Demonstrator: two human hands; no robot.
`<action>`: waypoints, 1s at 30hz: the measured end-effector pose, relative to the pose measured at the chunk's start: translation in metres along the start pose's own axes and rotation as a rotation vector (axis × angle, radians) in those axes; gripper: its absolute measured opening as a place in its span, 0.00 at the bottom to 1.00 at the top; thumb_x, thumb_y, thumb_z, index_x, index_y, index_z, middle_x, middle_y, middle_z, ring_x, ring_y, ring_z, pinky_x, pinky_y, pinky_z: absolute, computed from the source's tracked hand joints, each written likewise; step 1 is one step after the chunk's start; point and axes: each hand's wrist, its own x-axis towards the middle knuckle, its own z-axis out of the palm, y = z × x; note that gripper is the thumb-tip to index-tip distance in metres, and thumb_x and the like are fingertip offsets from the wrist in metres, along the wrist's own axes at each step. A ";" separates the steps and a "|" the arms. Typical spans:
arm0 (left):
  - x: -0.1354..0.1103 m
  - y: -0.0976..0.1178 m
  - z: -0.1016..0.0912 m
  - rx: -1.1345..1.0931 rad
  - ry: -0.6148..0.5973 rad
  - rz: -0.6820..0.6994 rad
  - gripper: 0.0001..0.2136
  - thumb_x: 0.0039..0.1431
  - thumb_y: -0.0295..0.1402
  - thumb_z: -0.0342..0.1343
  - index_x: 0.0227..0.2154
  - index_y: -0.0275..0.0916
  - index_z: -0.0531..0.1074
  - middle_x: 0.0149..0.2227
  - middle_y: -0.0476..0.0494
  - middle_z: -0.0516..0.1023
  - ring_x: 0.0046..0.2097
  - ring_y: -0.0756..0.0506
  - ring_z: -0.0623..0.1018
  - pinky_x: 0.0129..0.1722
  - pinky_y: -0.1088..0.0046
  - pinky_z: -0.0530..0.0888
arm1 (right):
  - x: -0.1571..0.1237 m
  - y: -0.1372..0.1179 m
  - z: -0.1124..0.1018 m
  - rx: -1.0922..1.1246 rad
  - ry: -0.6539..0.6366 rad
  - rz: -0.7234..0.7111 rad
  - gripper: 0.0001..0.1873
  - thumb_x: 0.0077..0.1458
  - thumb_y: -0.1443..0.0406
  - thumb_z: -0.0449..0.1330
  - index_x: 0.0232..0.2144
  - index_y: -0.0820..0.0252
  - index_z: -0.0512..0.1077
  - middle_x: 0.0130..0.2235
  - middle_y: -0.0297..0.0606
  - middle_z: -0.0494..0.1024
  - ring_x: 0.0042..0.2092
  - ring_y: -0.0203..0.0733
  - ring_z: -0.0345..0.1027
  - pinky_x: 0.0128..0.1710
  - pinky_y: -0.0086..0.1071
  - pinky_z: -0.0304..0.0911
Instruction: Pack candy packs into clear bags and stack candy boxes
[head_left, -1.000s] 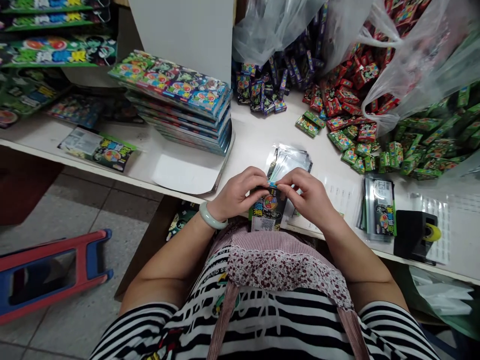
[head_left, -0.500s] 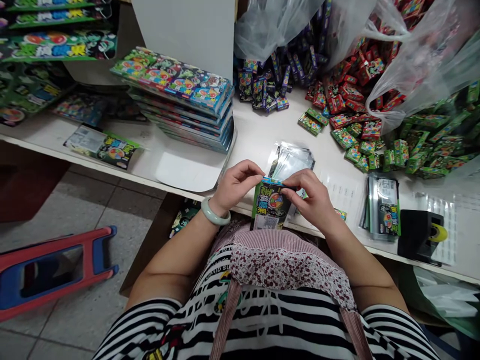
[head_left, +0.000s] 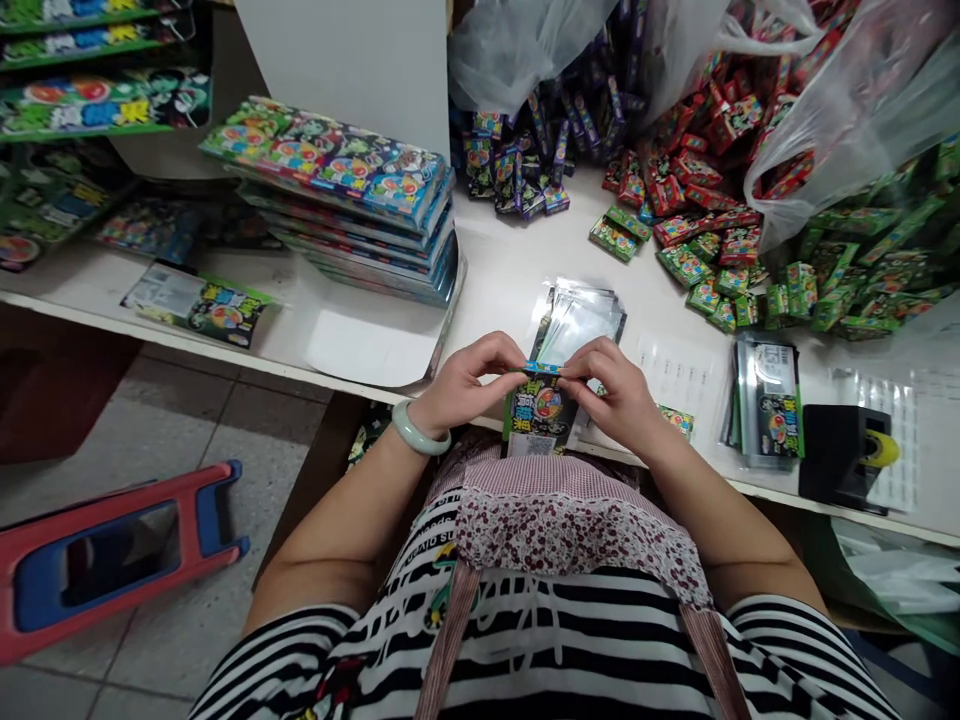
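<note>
A black-and-green printed candy packet [head_left: 538,412] hangs upright at the table's front edge, close to the apron. My left hand [head_left: 476,385] pinches its top left corner between thumb and fingers. At the top right corner, my right hand [head_left: 613,392] grips in the same way. Between my fingertips runs a narrow blue strip [head_left: 543,368] along the packet's top; whether it is a fold or a small box's edge I cannot tell. Just behind my hands lies a pile of clear-and-silver plastic packets [head_left: 577,310]. A colourful small box [head_left: 677,422] lies beside my right forearm.
A stack of printed display boxes [head_left: 337,190] stands at the left. Purple [head_left: 517,175], red [head_left: 697,165] and green candy boxes [head_left: 862,270] spill from plastic bags at the back. On the right are stacked packets [head_left: 772,400] and a tape dispenser [head_left: 844,455]. A red-blue stool [head_left: 187,535] is on the floor.
The view has shifted slightly. Both hands still pinch the packet's top edge, with the fingertips a little lower against the packets behind. Nothing has been let go.
</note>
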 end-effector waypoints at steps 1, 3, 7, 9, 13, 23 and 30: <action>-0.001 -0.003 0.002 -0.028 0.030 -0.026 0.04 0.59 0.31 0.60 0.35 0.39 0.70 0.34 0.48 0.73 0.35 0.51 0.75 0.34 0.75 0.75 | 0.000 0.001 0.001 0.007 0.015 -0.002 0.03 0.61 0.65 0.57 0.33 0.51 0.69 0.37 0.36 0.73 0.41 0.43 0.68 0.42 0.41 0.67; -0.001 -0.007 0.005 -0.058 0.089 -0.062 0.08 0.58 0.31 0.61 0.40 0.40 0.70 0.36 0.48 0.74 0.36 0.51 0.75 0.35 0.76 0.76 | -0.001 0.004 0.004 0.013 0.063 -0.003 0.02 0.61 0.64 0.58 0.35 0.50 0.69 0.37 0.36 0.74 0.43 0.44 0.69 0.44 0.43 0.67; 0.000 -0.009 0.004 -0.006 0.089 0.008 0.06 0.60 0.29 0.59 0.40 0.41 0.73 0.36 0.46 0.74 0.39 0.50 0.76 0.38 0.74 0.75 | -0.005 0.011 0.012 0.038 0.168 -0.015 0.04 0.61 0.64 0.57 0.39 0.50 0.70 0.41 0.38 0.76 0.46 0.44 0.69 0.48 0.44 0.67; 0.000 -0.009 0.005 0.007 0.075 0.037 0.03 0.60 0.29 0.59 0.37 0.40 0.74 0.36 0.46 0.74 0.39 0.49 0.76 0.38 0.73 0.75 | -0.007 0.013 0.018 0.060 0.197 -0.007 0.04 0.61 0.64 0.56 0.39 0.51 0.70 0.41 0.38 0.76 0.46 0.43 0.69 0.49 0.44 0.67; 0.001 -0.013 0.010 0.040 0.093 -0.003 0.07 0.59 0.29 0.61 0.40 0.42 0.74 0.37 0.47 0.74 0.38 0.50 0.75 0.36 0.74 0.74 | -0.008 0.016 0.029 0.083 0.202 0.057 0.05 0.62 0.63 0.55 0.38 0.51 0.71 0.41 0.37 0.77 0.48 0.41 0.70 0.51 0.41 0.68; 0.005 -0.032 0.009 0.087 0.221 -0.038 0.08 0.55 0.32 0.65 0.37 0.50 0.75 0.35 0.52 0.76 0.37 0.46 0.75 0.31 0.68 0.72 | -0.069 0.103 -0.086 -0.021 0.434 0.434 0.10 0.58 0.62 0.59 0.40 0.58 0.76 0.43 0.40 0.78 0.42 0.38 0.71 0.43 0.34 0.68; 0.024 -0.062 0.005 0.355 0.134 -0.357 0.13 0.55 0.40 0.58 0.41 0.40 0.72 0.40 0.46 0.73 0.40 0.47 0.74 0.38 0.70 0.73 | -0.110 0.150 -0.105 -0.283 0.431 0.582 0.11 0.57 0.64 0.58 0.40 0.59 0.77 0.41 0.42 0.77 0.39 0.43 0.72 0.41 0.38 0.68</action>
